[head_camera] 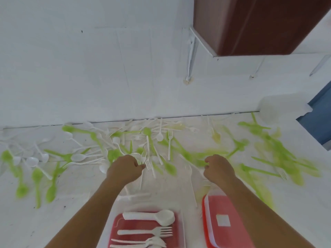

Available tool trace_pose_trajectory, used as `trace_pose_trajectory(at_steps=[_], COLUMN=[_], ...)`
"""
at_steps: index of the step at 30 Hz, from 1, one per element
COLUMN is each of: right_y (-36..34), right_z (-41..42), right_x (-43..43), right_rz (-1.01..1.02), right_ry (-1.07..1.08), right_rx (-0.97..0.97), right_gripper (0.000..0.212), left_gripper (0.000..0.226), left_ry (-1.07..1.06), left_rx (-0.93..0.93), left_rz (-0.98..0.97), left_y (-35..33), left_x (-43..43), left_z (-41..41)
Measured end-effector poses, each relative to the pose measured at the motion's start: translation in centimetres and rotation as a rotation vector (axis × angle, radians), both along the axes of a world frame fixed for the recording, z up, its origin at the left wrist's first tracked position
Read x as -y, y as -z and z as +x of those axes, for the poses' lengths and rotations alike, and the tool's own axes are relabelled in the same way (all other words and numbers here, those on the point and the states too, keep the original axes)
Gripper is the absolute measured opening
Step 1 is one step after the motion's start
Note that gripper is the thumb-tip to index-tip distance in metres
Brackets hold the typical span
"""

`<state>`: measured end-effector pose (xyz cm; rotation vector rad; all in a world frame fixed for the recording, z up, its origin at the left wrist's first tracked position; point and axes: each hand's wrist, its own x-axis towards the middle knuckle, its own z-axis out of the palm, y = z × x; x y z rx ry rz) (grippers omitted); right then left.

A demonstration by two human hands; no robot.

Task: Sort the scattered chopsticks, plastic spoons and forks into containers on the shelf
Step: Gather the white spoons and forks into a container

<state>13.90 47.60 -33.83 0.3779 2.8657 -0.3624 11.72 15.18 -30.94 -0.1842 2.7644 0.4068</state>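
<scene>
Plastic cutlery (160,136), white and green, light, springy, slippery by our judgement: we are finding it scattered across the tabletop (86,190). Our left hand (125,170) is pinching a white fork (148,164) near its neck; our right hand (219,170) is curling, contents untellable.

White wall (71,68) fills the upper half of the view; faint vertical panel seams (123,59) run down it, and there is one small dark speck (82,31) at upper left. Brown cabinet (259,24) at upper right, mounted off the wall, underside visible. White metal bracket (192,49) slants from its near corner down to the wall; yellowish stain (188,81) at the bracket foot. Two thinner white struts (258,68) further right. Blue panel (318,113) at the right edge, partly cut off.
</scene>
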Motion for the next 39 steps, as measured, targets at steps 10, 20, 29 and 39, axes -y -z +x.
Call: trace_pose_trajectory(at_steps=[10,20,29,39], right_y=[2.7,2.0,0.4,-3.6], right_z=[-3.3,-3.3,-2.9,-5.3], right_x=[-0.1,0.7,-0.4,-0.7], right_rz=[0.103,0.111,-0.207,-0.454], right_ry=[-0.051,0.040,0.020,-0.003], right_rx=[0.069,0.064,0.046,-0.163], right_gripper=[0.029,0.018,0.020,0.022], left_gripper=[0.047,0.019,0.014,0.030], left_ry=[0.056,0.091,-0.072,-0.030], left_rx=[0.137,0.202,0.051,-0.071], left_rz=[-0.296,-0.136,0.329,0.504], left_y=[3.8,2.8,0.6,0.6], left_x=[-2.3,-2.3,4.0,4.1], left_z=[-3.6,-4.3,-4.4,-6.3])
